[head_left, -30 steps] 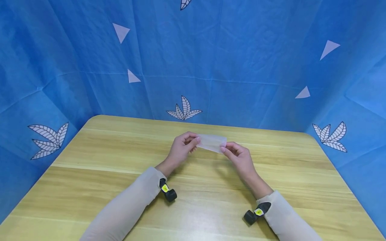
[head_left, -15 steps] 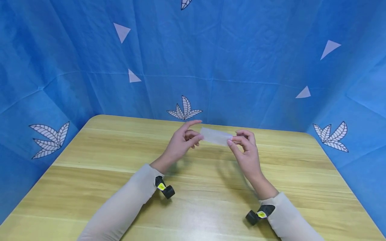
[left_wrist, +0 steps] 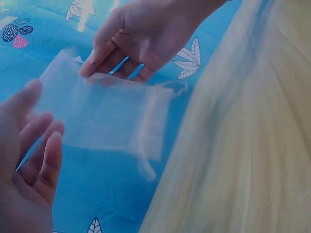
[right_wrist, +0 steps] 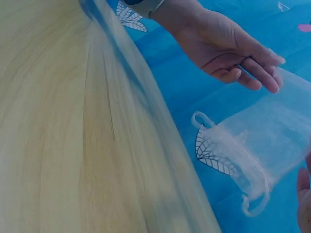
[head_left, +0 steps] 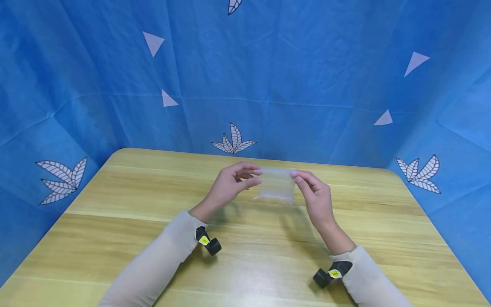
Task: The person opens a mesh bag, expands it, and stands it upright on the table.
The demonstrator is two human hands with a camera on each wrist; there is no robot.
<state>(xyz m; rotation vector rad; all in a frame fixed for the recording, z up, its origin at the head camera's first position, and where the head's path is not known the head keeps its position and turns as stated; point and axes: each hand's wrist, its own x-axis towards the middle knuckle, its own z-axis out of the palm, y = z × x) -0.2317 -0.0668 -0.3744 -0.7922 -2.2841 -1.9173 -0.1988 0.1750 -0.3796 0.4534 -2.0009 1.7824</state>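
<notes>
Right now both hands hold a small sheer white organza pouch up off the wooden table, roughly mid-table and toward the far edge. Left hand has its fingertips at the pouch's upper left corner; fingers mostly extended, thumb underneath, so a light fingertip pinch rather than a clenched grasp. In the left wrist view the near hand's fingers look relaxed beside the fabric, so exact contact there is hard to confirm. Right hand pinches the upper right corner between thumb and forefinger, other fingers loosely curled behind.

The two grips sit on the top edge, so the pouch hangs flat below them like a little curtain, body spread between the hands, not touching the table. Held this way it probably stays taut and unfolded, with both faces visible.

Right wrist view shows the pouch with a gathered drawstring end and looped cord dangling at the end away from that grip. The other hand reaches in from above. Left wrist view shows the pouch, ruffled end pointing toward the table side.

Each wrist has a black wrist camera over a beige sleeve. Blue patterned cloth backdrop stands behind the table.
</notes>
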